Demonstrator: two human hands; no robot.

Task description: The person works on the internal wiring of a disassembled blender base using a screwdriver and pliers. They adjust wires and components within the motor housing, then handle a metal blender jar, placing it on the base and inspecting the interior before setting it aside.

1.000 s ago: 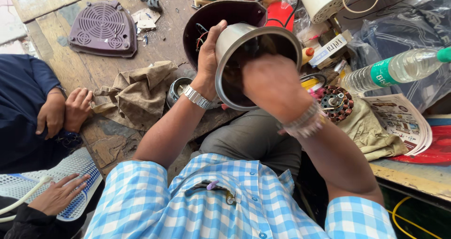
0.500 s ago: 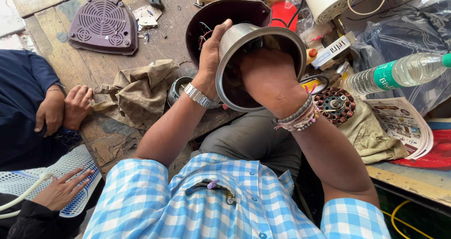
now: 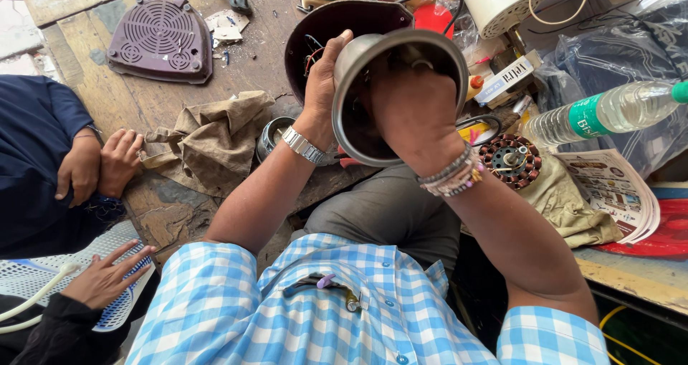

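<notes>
While the left hand (image 3: 326,85) grips the steel pot (image 3: 362,71) near the top middle, the right hand (image 3: 412,110) reaches inside (fingers hidden, so I cannot tell its grip).

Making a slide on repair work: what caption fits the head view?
Left hand grips a metal jar by its rim while the right hand reaches inside, above a cluttered wooden table.

right hand's fingers (image 3: 401,85) hidden inside the steel jar (image 3: 358,64)
</notes>
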